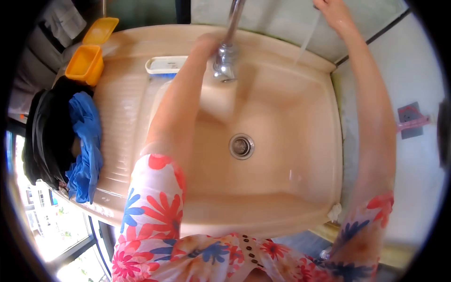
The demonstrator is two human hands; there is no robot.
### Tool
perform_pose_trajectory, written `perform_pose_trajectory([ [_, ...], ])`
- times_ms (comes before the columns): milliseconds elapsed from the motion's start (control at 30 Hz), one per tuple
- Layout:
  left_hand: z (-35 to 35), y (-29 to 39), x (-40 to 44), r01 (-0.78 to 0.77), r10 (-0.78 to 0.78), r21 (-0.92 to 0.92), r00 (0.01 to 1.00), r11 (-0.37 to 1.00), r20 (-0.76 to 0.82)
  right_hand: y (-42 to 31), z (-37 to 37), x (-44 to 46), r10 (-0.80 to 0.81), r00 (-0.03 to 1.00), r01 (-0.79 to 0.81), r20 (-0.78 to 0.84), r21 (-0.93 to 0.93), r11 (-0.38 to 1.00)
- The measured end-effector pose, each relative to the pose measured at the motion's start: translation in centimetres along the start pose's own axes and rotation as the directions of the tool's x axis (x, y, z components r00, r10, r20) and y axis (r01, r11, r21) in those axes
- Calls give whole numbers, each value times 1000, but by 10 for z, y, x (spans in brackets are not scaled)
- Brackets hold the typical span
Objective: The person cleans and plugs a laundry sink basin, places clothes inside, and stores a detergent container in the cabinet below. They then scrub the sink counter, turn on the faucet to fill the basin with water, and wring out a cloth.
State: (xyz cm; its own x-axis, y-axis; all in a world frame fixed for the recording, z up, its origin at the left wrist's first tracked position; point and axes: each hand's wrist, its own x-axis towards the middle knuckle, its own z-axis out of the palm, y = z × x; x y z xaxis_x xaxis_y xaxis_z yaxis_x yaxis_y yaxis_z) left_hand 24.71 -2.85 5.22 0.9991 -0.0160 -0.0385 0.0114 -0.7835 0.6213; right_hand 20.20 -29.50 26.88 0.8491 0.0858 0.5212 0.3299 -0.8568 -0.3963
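- left hand (206, 45) at the faucet (226, 62), which stands behind the basin (291, 117); fingers hidden, so i cannot tell its grip
- right hand (336, 16) raised beyond the far right corner, its grip unclear too
- blue cloth (85, 145) lies on the ribbed board (120, 127), presumably to stay dry

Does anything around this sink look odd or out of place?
One thing: a small white scrap, perhaps tissue, at the near right corner of the sink; it looks like stray litter. The black cloth and blue cloth bunched at the left edge look untidy, but not odd. No clear damage shows.
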Motion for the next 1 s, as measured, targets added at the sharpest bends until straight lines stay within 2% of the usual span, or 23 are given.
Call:
perform_pose_trajectory([
  [100, -2, 6, -2, 115, -106, -371, 993, 921, 45, 5, 2, 3, -37, 999, 37, -10, 28, 999],
  [133, -2, 8, -7, 108, -80, -595, 994, 796, 73, 8, 3, 4, -51, 999, 51, -18, 7, 999],
  [233, 10, -3, -1, 141, -42, -826, 989, 546, 141, 13, 4, 6, -76, 997, 75, -25, -38, 996],
  [267, 15, -6, -1, 88, -10, -810, 995, 580, 100, 12, 5, 6, -71, 997, 71, -20, -37, 997],
  [367, 16, -7, -7, 32, -137, -779, 988, 626, -69, 9, 3, 5, -81, 996, 81, -24, -13, 997],
  [467, -7, -16, -26, -39, -154, -838, 977, 544, -146, 11, 5, 7, -82, 996, 80, -40, -46, 996],
  [533, -25, -34, -31, -80, -144, -776, 966, 625, -215, 12, 5, 6, -88, 995, 85, -47, -73, 994],
  [633, -54, -49, -65, -115, -130, -858, 970, 501, -206, 8, -1, 1, -89, 996, 86, -28, -92, 992],
  [700, -67, -65, -81, -116, -102, -830, 974, 545, -203, 6, -4, -1, -56, 998, 57, 14, -117, 991],
  [800, -80, -82, -110, -38, -75, -789, 992, 613, -106, 10, -2, -5, -112, 993, 111, -40, -2, 994],
  [900, -83, -80, -136, 44, 88, -553, 974, 832, 210, 6, -3, -1, -103, 994, 100, -19, -126, 987],
  [967, -63, -69, -156, -35, 255, -495, 886, 868, 386, 7, 0, 2, -89, 995, 82, -51, -139, 987],
  [1000, -49, -59, -170, -100, 287, -394, 845, 914, 451, 8, 2, 2, -85, 994, 75, -64, -142, 987],
])
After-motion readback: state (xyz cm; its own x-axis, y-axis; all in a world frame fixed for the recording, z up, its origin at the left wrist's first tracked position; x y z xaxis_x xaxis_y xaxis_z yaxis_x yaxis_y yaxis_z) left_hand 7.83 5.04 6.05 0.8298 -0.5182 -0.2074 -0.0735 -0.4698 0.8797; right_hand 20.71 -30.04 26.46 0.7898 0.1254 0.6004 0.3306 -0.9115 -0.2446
